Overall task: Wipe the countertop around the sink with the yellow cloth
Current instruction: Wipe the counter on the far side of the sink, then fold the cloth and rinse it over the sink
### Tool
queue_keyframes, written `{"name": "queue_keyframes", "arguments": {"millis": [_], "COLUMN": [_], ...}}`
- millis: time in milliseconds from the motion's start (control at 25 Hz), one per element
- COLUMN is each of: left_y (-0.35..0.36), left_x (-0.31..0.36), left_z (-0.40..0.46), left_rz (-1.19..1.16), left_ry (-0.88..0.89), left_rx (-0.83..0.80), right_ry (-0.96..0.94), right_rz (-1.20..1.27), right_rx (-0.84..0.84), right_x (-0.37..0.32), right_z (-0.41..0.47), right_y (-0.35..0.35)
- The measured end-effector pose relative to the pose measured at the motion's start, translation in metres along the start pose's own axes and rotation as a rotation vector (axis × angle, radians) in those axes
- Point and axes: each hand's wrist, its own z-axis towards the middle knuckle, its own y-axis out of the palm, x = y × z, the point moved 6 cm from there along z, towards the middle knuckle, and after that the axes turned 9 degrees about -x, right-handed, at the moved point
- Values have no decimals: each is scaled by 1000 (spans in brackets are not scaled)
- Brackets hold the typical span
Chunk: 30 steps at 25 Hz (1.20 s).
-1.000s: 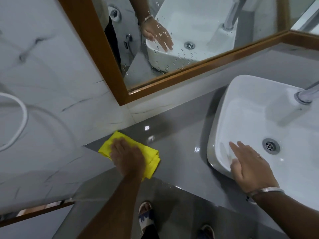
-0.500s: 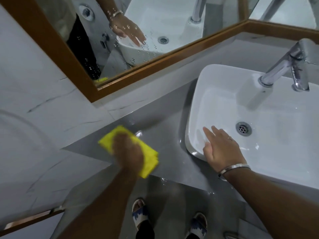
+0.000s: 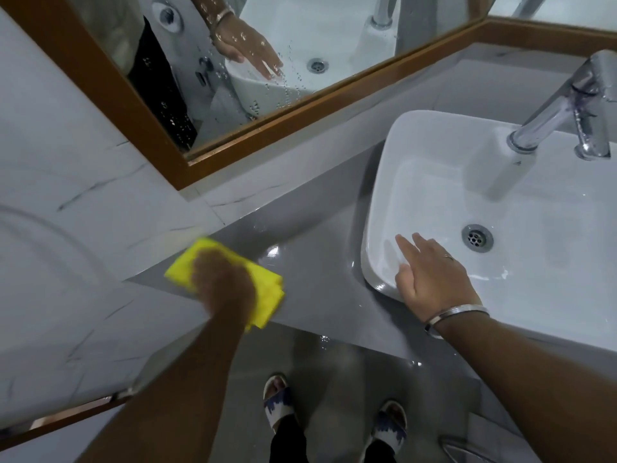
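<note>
The folded yellow cloth (image 3: 267,292) lies flat on the glossy grey countertop (image 3: 320,279), at its left end by the wall. My left hand (image 3: 223,282) presses down on the cloth and looks blurred. The white vessel sink (image 3: 434,155) stands on the counter to the right. My right hand (image 3: 430,279) rests flat on the sink's near left corner, fingers spread, a metal bangle on the wrist. Water drops sit on the counter near its front edge.
A chrome tap (image 3: 564,111) rises at the sink's back right; the drain (image 3: 477,238) is in the basin. A wood-framed mirror (image 3: 267,128) hangs above the counter. White marble wall tile (image 3: 66,202) borders the left. My sandalled feet (image 3: 280,406) stand below the counter edge.
The view has shifted, so the sink and tap show more fully. My left hand keeps rubbing the cloth over the counter's left end with small moves. The right hand stays on the sink rim.
</note>
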Motion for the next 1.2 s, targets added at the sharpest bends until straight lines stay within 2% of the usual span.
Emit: {"name": "queue_keyframes", "arguments": {"millis": [40, 80, 120, 160, 200, 240, 320, 360, 400, 480, 600, 680, 720, 760, 800, 840, 920, 960, 1000, 1040, 1120, 1160, 1200], "left_y": [23, 46, 58, 59, 49, 35, 6, -2, -3, 15, 73, 84, 77, 71, 72, 70, 47, 37, 33, 31, 32, 35, 35], "left_x": [38, 73, 87, 86, 78, 65, 16, -5, -7, 29, 117, 159, 172, 178, 179, 167, 143, 133, 127, 123, 125, 127, 129], "left_z": [-23, -60, -86, -86, -68, -40, 15, 22, 17, -22, -115, -153, -154, -155, -163, -165, -159, -153, -144, -131, -102, -93, -88], "left_rz": [55, 158, 303, 364, 342, 246, 86, 82, 89, 67, 16, -227, -276, -209, -132, -76, 42, 139, 257, 359, 513, 577, 625], "left_ry": [353, 791, 1137, 1337, 1363, 1178, 522, 273, 161, 121, 173, 166, 78, -10, -10, 107, 439, 631, 821, 979, 1179, 1249, 1292], "left_rx": [-64, -198, -293, -301, -227, -157, -85, -63, -67, -151, -423, -592, -616, -559, -563, -553, -481, -436, -402, -382, -372, -397, -439], "right_ry": [-4, -1, 2, 2, -3, -8, -5, -4, -6, -2, -9, -51, -91, -131, -166, -197, -281, -357, -400, -351, -44, 106, 209], "right_rz": [2, 9, 20, 29, 30, 26, 19, 15, 11, 5, 40, 150, 218, 277, 301, 277, 121, 36, -16, -34, -3, 7, -6], "right_rx": [-6, -11, -11, -10, -10, -13, -10, -11, -11, -6, 16, 37, 70, 118, 185, 273, 411, 409, 307, 124, -233, -297, -287], "right_x": [-2, -2, -2, -3, -3, -2, 1, 2, 2, 2, 3, 4, 5, 6, 7, 9, 1, -8, -18, -23, -19, -18, -20], "right_z": [-1, -2, -2, -2, -2, -2, -2, -2, -2, 1, 0, -4, -6, -11, -18, -30, -60, -76, -85, -86, -75, -68, -60], "right_y": [0, -1, -1, -2, -2, -1, 0, 1, 1, 3, 4, 2, -4, -11, -18, -23, -16, 2, 28, 54, 98, 109, 113]}}
